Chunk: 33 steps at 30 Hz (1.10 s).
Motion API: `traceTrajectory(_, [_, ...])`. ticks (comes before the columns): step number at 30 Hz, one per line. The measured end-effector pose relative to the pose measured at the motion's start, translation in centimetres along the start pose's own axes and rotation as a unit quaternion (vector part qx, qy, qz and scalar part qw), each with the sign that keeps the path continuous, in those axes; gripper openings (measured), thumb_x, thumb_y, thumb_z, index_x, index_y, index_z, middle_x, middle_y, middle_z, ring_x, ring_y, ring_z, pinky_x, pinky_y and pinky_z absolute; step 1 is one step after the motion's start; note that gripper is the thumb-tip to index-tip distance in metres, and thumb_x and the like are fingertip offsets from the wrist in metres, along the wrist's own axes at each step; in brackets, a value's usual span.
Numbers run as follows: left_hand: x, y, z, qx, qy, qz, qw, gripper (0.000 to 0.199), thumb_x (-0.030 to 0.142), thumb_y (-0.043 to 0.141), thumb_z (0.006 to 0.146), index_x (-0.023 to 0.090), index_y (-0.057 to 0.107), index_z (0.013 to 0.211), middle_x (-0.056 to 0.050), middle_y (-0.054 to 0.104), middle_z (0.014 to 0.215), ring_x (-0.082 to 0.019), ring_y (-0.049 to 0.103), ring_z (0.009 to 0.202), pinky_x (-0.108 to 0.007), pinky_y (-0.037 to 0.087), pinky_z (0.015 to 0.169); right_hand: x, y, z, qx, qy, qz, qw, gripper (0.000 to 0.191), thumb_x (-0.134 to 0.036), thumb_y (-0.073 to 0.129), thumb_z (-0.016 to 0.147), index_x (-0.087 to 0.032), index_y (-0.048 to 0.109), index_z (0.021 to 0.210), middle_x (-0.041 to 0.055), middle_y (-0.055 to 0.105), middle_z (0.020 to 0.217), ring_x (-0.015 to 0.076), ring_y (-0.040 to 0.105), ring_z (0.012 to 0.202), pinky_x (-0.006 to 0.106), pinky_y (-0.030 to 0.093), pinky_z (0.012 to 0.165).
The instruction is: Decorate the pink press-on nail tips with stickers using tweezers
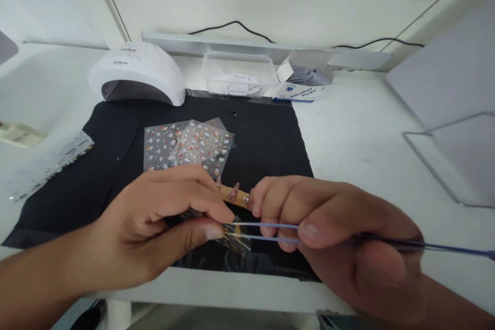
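Observation:
My left hand pinches a small clear sticker sheet with gold marks between thumb and forefinger. In my right hand is a pair of bluish tweezers, their two arms pointing left. The tweezer tips meet the sticker sheet beside my left thumb; whether they grip a sticker I cannot tell. Just behind, between both hands, lies a wooden strip bearing pinkish false nails. My right fingers are at its right end, and my left hand hides its left part.
Clear sheets of printed stickers overlap on the black mat. Behind stand a white nail lamp, a clear plastic box and a box of alcohol pads. A patterned packet lies left; a wire stand is at right.

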State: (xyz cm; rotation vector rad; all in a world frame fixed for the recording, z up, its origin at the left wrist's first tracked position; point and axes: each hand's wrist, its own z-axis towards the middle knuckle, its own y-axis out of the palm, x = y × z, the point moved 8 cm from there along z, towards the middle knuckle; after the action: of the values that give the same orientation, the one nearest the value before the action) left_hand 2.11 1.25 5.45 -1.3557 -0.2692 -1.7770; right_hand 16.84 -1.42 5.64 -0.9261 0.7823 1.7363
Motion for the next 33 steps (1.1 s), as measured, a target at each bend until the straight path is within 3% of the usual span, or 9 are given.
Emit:
traceTrajectory(9, [0.21, 0.02, 0.09, -0.004, 0.002, 0.021, 1.000, 0.017, 0.005, 0.062, 0.087, 0.017, 0.065, 0.099, -0.004, 0.070, 0.096, -0.011, 0.065, 0.082, -0.022, 0.054, 0.069, -0.01, 0.00, -0.11, -0.014, -0.007, -0.007, 1.000, 0.026, -0.036, 0.054, 0.097, -0.019, 0.074, 0.099, 0.0041, 0.065, 0.067, 0.0183, 0.064, 0.066, 0.042, 0.057, 0.068])
traceTrajectory(33, [0.08, -0.04, 0.10, 0.005, -0.009, 0.022, 1.000, 0.017, 0.006, 0.062, 0.086, 0.018, 0.065, 0.098, -0.005, 0.071, 0.094, -0.013, 0.065, 0.078, -0.023, 0.054, 0.067, -0.16, -0.06, -0.24, -0.026, -0.020, -0.023, 0.999, 0.026, -0.037, 0.054, 0.097, -0.019, 0.073, 0.102, 0.0048, 0.066, 0.069, 0.0194, 0.065, 0.067, 0.042, 0.058, 0.069])
